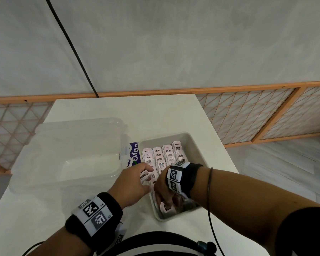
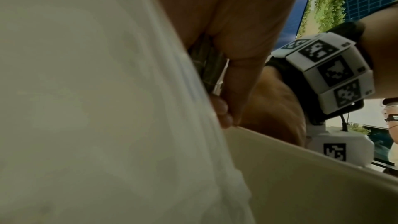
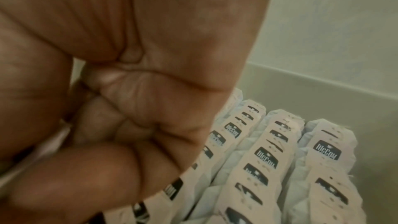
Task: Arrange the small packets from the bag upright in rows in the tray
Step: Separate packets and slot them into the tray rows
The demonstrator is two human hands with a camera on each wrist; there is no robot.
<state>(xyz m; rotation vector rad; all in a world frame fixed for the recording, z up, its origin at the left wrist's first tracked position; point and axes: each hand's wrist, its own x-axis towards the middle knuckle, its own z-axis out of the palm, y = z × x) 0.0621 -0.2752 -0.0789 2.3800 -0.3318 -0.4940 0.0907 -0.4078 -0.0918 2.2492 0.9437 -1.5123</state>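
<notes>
The shallow beige plastic tray (image 1: pixel 198 143) sits on the white table (image 1: pixel 118 111), its near corner close to the table's front edge and its right side near the table's right edge. Small pale pink packets with black labels (image 1: pixel 164 154) stand upright in 4 rows filling the far and middle part of the tray; each row's long axis runs from the far wall toward the person, label tabs pointing up. Bare tray floor shows only along the right wall.

The left hand (image 1: pixel 131 185) is at the tray's left rim, fingers curled around several packets. The right hand (image 1: pixel 164 191) reaches down into the near end of the tray, fingers curled, apparently on loose packets there; the grip is partly hidden.

A purple printed bag (image 1: pixel 134 152) lies just beside the tray's left wall, against a clear plastic lidded container (image 1: pixel 72 145).
</notes>
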